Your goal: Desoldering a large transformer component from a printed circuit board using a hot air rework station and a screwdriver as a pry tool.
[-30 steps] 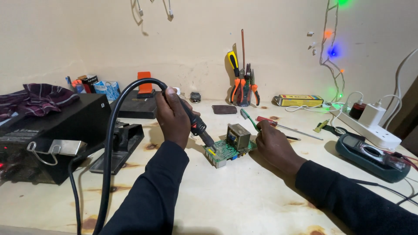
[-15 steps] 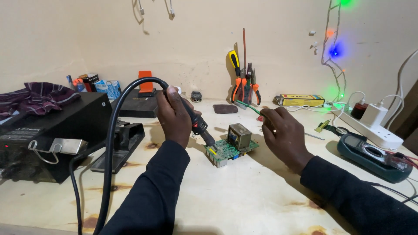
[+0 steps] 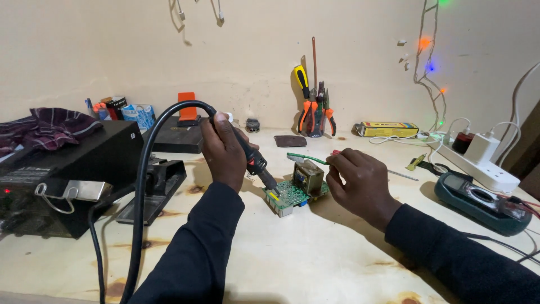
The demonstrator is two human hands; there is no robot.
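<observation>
My left hand [image 3: 225, 149] grips the black corded hot-air wand [image 3: 254, 162], nozzle over the small green circuit board [image 3: 291, 195] on the pale wooden bench [image 3: 315, 259]. My right hand [image 3: 360, 183] pinches green-handled tweezers [image 3: 306, 159] (nothing lifted yet); rework looks midway.

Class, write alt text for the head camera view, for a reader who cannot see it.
A person's left hand points a black hot-air tool at a green circuit board on a pale wooden bench, while the right hand holds green tweezers above the board. A multimeter lies to the right.
</observation>
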